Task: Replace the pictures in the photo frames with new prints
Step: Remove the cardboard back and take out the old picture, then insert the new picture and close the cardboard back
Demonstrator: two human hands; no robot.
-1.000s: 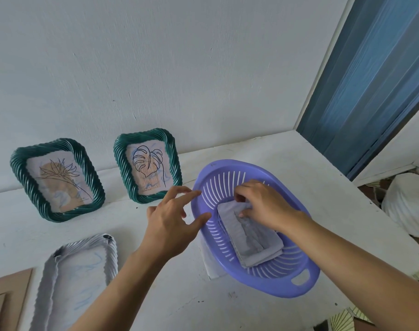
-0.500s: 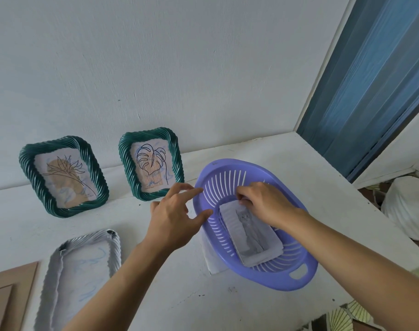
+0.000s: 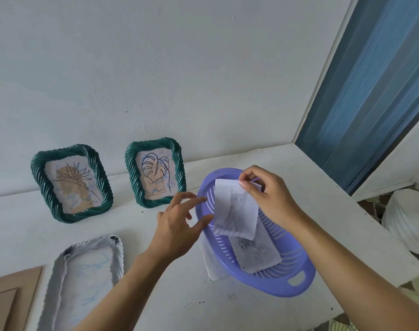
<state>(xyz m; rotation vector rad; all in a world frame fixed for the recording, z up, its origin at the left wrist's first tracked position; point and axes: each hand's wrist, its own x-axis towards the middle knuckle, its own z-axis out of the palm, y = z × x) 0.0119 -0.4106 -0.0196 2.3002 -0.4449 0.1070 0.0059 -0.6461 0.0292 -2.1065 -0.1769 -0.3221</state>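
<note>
My right hand (image 3: 268,197) pinches the top edge of a grey cat print (image 3: 234,209) and holds it lifted above a purple slotted basket (image 3: 296,280). More prints (image 3: 256,255) lie stacked in the basket, the top one showing a rose. My left hand (image 3: 180,225) hovers open at the basket's left rim, fingers spread, close to the print's lower corner. Two green twisted frames (image 3: 71,182) (image 3: 156,172) lean on the wall with plant drawings inside. A silver frame (image 3: 84,280) lies flat at the lower left.
A brown backing board (image 3: 11,297) lies at the bottom left corner. A sheet of white paper (image 3: 209,263) sticks out from under the basket. The white shelf's right edge (image 3: 370,225) drops off beside a blue door (image 3: 370,80); a white bag (image 3: 409,220) sits below.
My right hand has lifted the top cat print out of the basket, uncovering the rose print beneath. My left hand stayed beside the basket rim.
</note>
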